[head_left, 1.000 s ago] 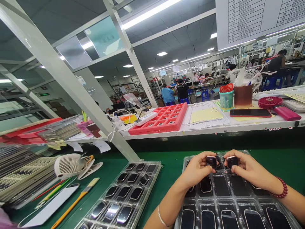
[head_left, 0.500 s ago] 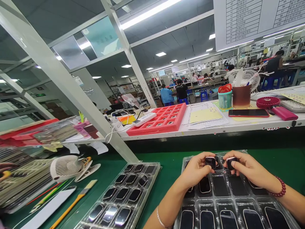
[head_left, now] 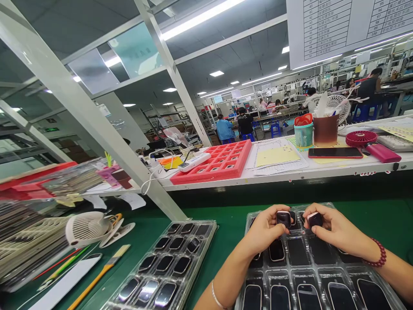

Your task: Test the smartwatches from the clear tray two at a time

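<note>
Both of my hands hover over the far end of a clear plastic tray (head_left: 325, 275) of dark watch bodies on the green mat. My left hand (head_left: 264, 230) is closed on one small watch body (head_left: 283, 218), pinched between thumb and fingers. My right hand (head_left: 335, 230) grips a second watch body (head_left: 314, 219) the same way. The two pieces are held side by side, a few centimetres apart. A bead bracelet circles my right wrist, a thin bangle my left.
A second clear tray (head_left: 171, 262) of watch bodies lies to the left. Further left are a small white fan (head_left: 85, 228), a brush (head_left: 103, 271), pencils and stacked trays (head_left: 29, 245). Behind, a raised shelf carries a red tray (head_left: 219, 165), papers, a phone (head_left: 335, 152) and cups. Other people work far off.
My hands stay at the tray's far end with the same two watch bodies. The view has shifted slightly; nothing was picked up or put down.
</note>
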Tool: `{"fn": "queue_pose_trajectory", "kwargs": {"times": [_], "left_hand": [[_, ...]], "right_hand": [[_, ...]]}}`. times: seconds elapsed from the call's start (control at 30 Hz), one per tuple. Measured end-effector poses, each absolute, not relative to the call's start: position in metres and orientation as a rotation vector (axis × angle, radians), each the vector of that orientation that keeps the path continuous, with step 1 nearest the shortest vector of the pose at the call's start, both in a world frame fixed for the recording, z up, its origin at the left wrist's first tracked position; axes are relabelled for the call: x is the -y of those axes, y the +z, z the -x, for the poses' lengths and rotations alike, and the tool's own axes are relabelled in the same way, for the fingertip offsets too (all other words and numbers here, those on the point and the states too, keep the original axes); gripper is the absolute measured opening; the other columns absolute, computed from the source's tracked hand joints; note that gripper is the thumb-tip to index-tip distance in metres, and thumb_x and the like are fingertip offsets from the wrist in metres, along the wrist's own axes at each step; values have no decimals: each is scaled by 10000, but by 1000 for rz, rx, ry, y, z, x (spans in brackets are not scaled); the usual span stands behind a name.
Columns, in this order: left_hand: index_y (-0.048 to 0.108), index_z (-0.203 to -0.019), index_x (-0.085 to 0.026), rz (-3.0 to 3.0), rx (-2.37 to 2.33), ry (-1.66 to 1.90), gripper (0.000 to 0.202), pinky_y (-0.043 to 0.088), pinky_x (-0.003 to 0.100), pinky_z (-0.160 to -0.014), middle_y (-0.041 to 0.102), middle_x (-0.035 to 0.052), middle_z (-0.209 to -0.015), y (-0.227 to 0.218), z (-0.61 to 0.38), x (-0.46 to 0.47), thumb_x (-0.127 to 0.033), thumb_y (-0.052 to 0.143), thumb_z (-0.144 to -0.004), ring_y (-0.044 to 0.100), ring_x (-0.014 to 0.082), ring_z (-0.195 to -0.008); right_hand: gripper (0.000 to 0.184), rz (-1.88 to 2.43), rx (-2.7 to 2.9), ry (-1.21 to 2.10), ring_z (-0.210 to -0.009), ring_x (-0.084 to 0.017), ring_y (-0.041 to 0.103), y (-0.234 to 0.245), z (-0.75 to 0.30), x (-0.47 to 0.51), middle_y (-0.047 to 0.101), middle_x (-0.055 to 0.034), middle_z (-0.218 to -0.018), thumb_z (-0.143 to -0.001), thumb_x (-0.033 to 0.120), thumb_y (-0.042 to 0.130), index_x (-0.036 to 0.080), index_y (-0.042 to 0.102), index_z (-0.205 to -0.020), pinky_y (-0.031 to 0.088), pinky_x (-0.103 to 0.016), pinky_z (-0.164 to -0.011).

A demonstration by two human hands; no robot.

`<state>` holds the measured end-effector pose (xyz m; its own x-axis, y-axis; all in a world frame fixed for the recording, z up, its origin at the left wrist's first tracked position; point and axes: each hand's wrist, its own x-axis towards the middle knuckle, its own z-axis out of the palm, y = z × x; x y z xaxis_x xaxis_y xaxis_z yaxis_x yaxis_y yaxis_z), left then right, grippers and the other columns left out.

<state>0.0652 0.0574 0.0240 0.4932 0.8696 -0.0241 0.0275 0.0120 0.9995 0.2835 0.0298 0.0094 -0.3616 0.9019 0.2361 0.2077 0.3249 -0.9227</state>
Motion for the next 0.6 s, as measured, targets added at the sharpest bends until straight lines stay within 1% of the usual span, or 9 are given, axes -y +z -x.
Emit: {"fn": "queue_pose_trajectory", "kwargs": {"times": [0.1, 0.2, 0.3, 0.4, 0.5, 0.53, 0.6], "left_hand": [[543, -1149, -188, -1389, -846, 796, 537, 455, 284, -755, 680, 49, -972, 24, -63, -58, -32, 620, -641, 626, 126, -744], [516, -1099, -197, -1280, -744, 823, 539, 458, 266, -723, 653, 25, -934, 22, -60, -61, -54, 696, -612, 608, 118, -748], [521, -1057, -194, -1161, -633, 855, 563, 430, 209, -618, 616, -12, -848, 22, -60, -65, -72, 758, -561, 577, 83, -658], [532, -1061, -193, -1087, -600, 843, 603, 388, 173, -523, 636, -4, -817, 30, -56, -61, -78, 777, -522, 569, 67, -566], [555, -1043, -202, -1071, -485, 719, 625, 417, 185, -501, 662, 11, -790, 45, -43, -37, -176, 840, -487, 571, 80, -513], [570, -1037, -202, -1073, -439, 638, 639, 443, 205, -517, 662, 17, -784, 50, -39, -26, -236, 864, -471, 586, 100, -533], [621, -978, -179, -1069, -392, 461, 619, 487, 257, -582, 651, 47, -799, 59, -31, -4, -356, 884, -446, 627, 160, -656]], "right_hand": [[206, 1006, 1789, 1092, -767, -183, 585, 12, -283, -29, 630, -30, -890, -793, 183, 549, 214, 560, -997, 484, -280, -632], [221, 1012, 1774, 1112, -798, -194, 601, 13, -282, -28, 638, -33, -904, -789, 193, 553, 214, 563, -1008, 502, -287, -653], [253, 1002, 1753, 1140, -824, -208, 618, 12, -283, -28, 650, -38, -922, -789, 223, 563, 215, 568, -1041, 523, -303, -679], [276, 991, 1734, 1171, -846, -231, 639, 7, -285, -29, 667, -48, -938, -811, 293, 587, 219, 576, -1076, 543, -327, -714], [321, 1002, 1690, 1189, -832, -260, 657, -5, -290, -32, 692, -71, -935, -811, 391, 639, 231, 603, -1087, 557, -331, -686], [349, 1011, 1669, 1189, -812, -269, 662, -12, -293, -34, 702, -78, -935, -792, 419, 665, 240, 614, -1087, 560, -329, -650], [410, 1051, 1629, 1169, -758, -284, 671, -27, -298, -40, 717, -89, -952, -752, 457, 703, 276, 619, -1111, 556, -332, -566]]}}
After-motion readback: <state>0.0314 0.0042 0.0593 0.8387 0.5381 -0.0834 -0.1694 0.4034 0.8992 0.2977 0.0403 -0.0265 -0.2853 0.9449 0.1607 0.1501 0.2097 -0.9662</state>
